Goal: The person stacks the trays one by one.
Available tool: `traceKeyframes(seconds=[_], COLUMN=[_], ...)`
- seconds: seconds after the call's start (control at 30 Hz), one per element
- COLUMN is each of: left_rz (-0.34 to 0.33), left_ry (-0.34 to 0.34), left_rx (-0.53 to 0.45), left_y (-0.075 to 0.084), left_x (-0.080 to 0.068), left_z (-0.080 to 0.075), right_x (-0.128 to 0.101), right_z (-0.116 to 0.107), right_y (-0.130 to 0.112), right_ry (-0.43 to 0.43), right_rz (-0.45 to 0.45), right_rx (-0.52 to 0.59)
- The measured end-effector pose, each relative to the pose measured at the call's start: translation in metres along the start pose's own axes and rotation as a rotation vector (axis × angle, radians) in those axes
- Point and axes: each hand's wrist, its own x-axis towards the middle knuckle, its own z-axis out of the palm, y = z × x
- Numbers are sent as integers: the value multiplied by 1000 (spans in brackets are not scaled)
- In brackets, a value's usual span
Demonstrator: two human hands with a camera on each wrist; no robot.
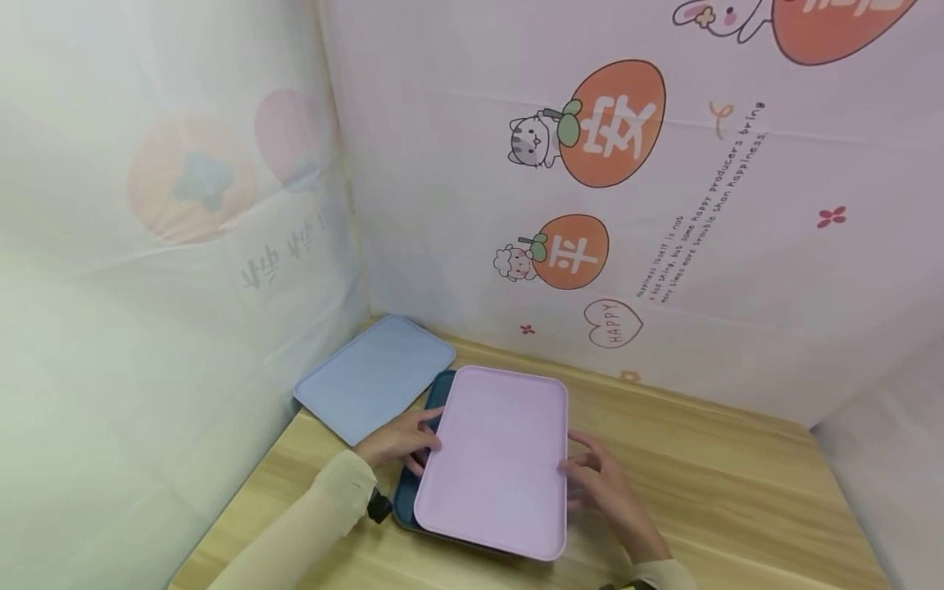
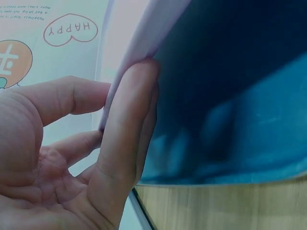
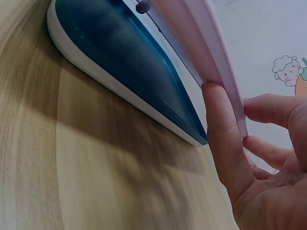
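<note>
1. You are holding the pink tray by its two long edges, and it is sitting raised above the dark blue tray, which is lying on the table directly underneath.
2. Your left hand is gripping the pink tray's left edge; in the left wrist view the thumb is pressing up along the rim while the other fingers are curling over the far side, so this grip is pinching the edge and is not spread wide.
3. Your right hand is taking the opposite edge the same way; in the right wrist view the thumb is lying against the underside of the pink rim and the fingers are bending over the top, a narrow grip closed on the tray.
4. The right wrist view is showing the pink tray tilted clear of the dark blue tray on that side, with a gap between the two rims.
5. The dark blue tray is showing past the pink one along the left side and at the near corner.
6. A light blue tray is lying flat on the table just beside the stack, toward the back left corner.
7. A white cloth printed with orange fruit and small animals is hanging behind the table, and a plainer panel is closing off the left side.
</note>
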Motion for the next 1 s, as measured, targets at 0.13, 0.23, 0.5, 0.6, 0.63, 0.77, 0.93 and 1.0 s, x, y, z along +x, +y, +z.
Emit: traceKeyframes(seconds=[0.13, 0.23, 0.5, 0.6, 0.63, 0.77, 0.93, 1.0], left_rz=[-4, -13, -29, -21, -22, -36, -49, -52], left_ry=[28, 52, 123, 137, 141, 163, 194, 205], left_rx=[26, 48, 89, 102, 106, 125, 156, 170], left_y=[-2, -4, -8, -9, -9, -8, -8, -9], left_x=[-1, -2, -5, -5, -5, -6, -6, -6], left_z=[-3, -4, -7, -8, -8, -9, -10, -10], right_x=[5, 8, 16, 19, 19, 21, 23, 24], right_z=[5, 9, 20, 23, 23, 26, 29, 31], right_y=[1, 3, 8, 10, 11, 13, 15, 16], right_ry=[-20, -32, -46, -59, -63, -83, -88, -86], right_rz=[-7, -5, -13, -17, -15, -15, -10, -7], right_rx=[6, 0, -29, -24, -19, -22, -24, -24])
